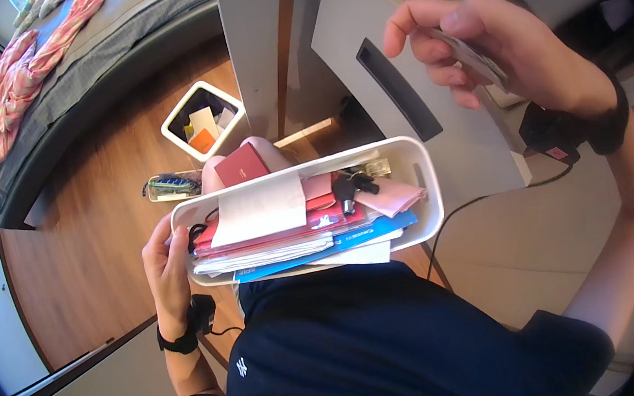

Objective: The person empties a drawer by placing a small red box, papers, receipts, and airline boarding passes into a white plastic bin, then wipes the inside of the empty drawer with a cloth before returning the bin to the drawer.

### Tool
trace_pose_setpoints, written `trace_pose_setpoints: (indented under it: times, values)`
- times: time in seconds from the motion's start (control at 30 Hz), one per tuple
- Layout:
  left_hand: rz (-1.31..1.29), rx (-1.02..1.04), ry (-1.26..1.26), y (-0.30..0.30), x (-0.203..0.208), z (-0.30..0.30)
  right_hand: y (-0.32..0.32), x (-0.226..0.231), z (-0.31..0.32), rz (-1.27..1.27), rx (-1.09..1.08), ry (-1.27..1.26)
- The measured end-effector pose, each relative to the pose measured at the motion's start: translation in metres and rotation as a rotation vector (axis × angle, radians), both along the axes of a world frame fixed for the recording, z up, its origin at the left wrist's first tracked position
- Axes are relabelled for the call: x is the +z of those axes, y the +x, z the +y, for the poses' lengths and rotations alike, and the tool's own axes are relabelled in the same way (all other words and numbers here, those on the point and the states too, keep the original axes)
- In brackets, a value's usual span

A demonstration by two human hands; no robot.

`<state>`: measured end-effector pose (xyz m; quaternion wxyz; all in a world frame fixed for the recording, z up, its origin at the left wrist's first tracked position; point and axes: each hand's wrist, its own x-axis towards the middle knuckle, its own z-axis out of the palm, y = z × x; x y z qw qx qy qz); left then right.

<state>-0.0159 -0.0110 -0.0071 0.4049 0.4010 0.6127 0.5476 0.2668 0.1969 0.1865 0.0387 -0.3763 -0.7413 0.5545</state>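
Observation:
My left hand [166, 268] grips the left end of a long white plastic bin [433, 192], which sits across my lap. Inside lie a white sheet of paper [259, 211], red envelopes, a blue paper strip [331, 248], a pink packet [394, 195] and a small black object [348, 192]. A dark red booklet [242, 165] rests on my knees, just beyond the bin. Raised at the upper right, my right hand [503, 40] is closed on a thin flat card-like item [474, 58]. Its face is turned mostly edge-on, so its kind is unclear.
Right of the bin is a pale drawer front [454, 157] with a dark recessed handle [397, 89]. On the wooden floor stand a white-rimmed wastebasket [235, 122] holding papers and a small tray [167, 198]. A bed [103, 66] with a pink cloth is at far left.

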Motion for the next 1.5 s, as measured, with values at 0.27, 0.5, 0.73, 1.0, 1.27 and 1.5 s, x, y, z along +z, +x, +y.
trace_pose_setpoints:
  times: [0.27,0.5,0.73,1.0,1.27,1.5]
  values:
    - [0.001,0.083,0.060,-0.002,-0.032,-0.022,-0.039,0.027,-0.010,0.015,0.058,-0.239]
    - [-0.053,0.210,0.053,0.007,-0.053,-0.028,-0.087,0.005,0.014,-0.051,0.274,-0.119]
    - [-0.085,0.283,0.061,0.018,-0.057,-0.036,-0.100,-0.019,0.022,-0.009,0.365,0.162]
    - [-0.094,0.281,0.056,0.022,-0.051,-0.045,-0.101,-0.005,0.014,-0.105,0.484,0.399]
    - [-0.171,0.280,0.093,0.026,-0.042,-0.054,-0.086,-0.031,-0.019,-0.379,0.797,0.632]
    - [-0.148,0.267,0.109,0.027,-0.038,-0.065,-0.073,-0.040,-0.033,-0.375,0.943,0.919]
